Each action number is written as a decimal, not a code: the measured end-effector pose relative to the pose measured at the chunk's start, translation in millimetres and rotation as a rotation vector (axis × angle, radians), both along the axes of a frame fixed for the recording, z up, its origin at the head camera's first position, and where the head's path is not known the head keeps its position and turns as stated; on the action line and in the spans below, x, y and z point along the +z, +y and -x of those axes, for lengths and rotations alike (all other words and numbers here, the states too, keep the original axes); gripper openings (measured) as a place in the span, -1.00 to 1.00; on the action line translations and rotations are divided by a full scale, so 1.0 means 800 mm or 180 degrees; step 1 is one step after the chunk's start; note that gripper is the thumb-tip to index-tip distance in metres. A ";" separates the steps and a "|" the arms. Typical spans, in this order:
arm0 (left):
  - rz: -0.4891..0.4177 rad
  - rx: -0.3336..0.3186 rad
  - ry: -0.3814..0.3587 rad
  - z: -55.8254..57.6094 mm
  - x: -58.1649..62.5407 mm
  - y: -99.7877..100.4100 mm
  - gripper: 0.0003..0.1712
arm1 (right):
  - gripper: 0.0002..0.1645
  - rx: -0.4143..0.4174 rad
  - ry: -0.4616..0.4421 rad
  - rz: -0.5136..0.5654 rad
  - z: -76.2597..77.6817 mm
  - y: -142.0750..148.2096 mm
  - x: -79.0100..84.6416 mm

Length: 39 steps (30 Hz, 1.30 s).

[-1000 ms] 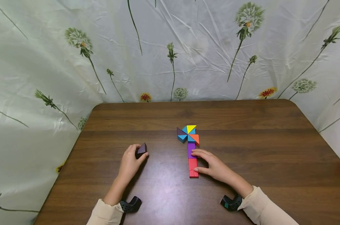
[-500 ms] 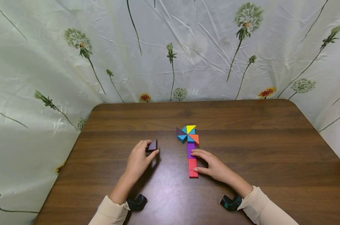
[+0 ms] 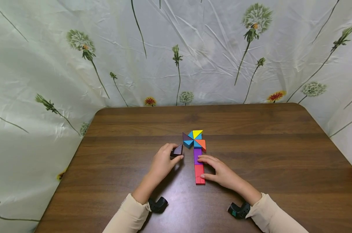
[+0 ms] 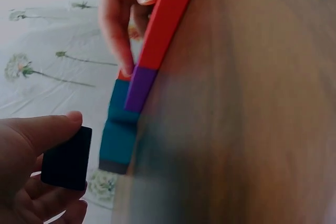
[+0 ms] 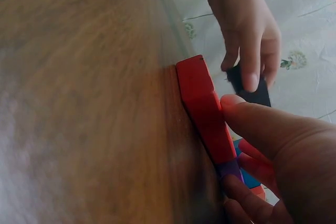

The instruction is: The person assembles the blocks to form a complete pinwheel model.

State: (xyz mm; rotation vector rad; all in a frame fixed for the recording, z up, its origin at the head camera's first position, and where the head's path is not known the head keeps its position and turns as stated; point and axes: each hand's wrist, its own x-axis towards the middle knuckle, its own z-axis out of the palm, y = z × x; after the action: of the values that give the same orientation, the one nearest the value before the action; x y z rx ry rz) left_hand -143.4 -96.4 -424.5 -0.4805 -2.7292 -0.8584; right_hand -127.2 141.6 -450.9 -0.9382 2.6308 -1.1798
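Note:
My left hand [image 3: 161, 161] pinches a dark triangular block [image 3: 178, 150] between thumb and fingers, close to the left of a pinwheel of triangular blocks. That pinwheel joins several blue triangles [image 3: 188, 143] with a yellow one [image 3: 197, 133], an orange one [image 3: 203, 143] and a dark one [image 3: 186, 136]. Below it runs a stem, a purple block [image 3: 196, 152] above a red block [image 3: 199, 173]. On the stem's right side rests my right hand [image 3: 222, 173], thumb at the red block and fingertips on the purple one.
The blocks lie on a brown wooden table [image 3: 266, 145] with rounded far corners. A white cloth [image 3: 214, 64] printed with dandelions hangs behind it and at the sides. Each wrist wears a black device, the left one [image 3: 158, 205] and the right one [image 3: 239, 210].
My left hand has carried the dark triangular block rightward and slightly up, to beside the pinwheel. My right hand has stayed on the stem.

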 end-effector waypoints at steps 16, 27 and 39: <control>0.0156 -0.0222 -0.0355 0.012 -0.023 0.025 -0.57 | -0.32 -0.0003 -0.0002 -0.0006 -0.001 0.000 0.000; -0.0056 -0.0366 -0.0300 0.009 -0.028 0.007 -0.69 | -0.34 0.0015 0.0043 0.0002 0.000 0.000 0.001; 0.0100 -0.0350 -0.0175 0.011 -0.028 0.016 -0.79 | -0.33 0.0007 -0.0015 0.0020 -0.001 -0.001 0.002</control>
State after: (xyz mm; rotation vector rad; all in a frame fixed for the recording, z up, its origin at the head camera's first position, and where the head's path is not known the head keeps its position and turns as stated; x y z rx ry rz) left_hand -152.4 -83.4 -446.9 -0.6275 -2.7921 -0.8685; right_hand -126.5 141.1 -449.1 -0.9381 2.6231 -1.1889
